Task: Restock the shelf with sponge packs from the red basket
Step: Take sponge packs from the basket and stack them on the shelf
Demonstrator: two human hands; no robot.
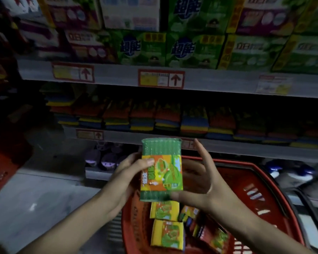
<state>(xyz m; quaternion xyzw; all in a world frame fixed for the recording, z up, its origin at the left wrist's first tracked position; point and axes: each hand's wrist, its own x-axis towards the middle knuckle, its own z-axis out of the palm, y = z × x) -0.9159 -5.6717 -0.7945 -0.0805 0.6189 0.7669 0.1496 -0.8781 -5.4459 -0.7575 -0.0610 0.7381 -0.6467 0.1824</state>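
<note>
- The left hand (128, 169) grips a green sponge pack (161, 169) upright above the red basket (264, 195).
- The right hand (200, 182) is spread, thumb under the pack's lower edge.
- More packs (166, 231) lie in the basket.
- Stacked sponges (165, 118) fill the shelf (246, 149) behind.

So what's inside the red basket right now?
The red basket holds more sponge packs, at least three or four with yellow-green labels. The held pack and both hands, left and right, cover the rest, so no full count.
</note>
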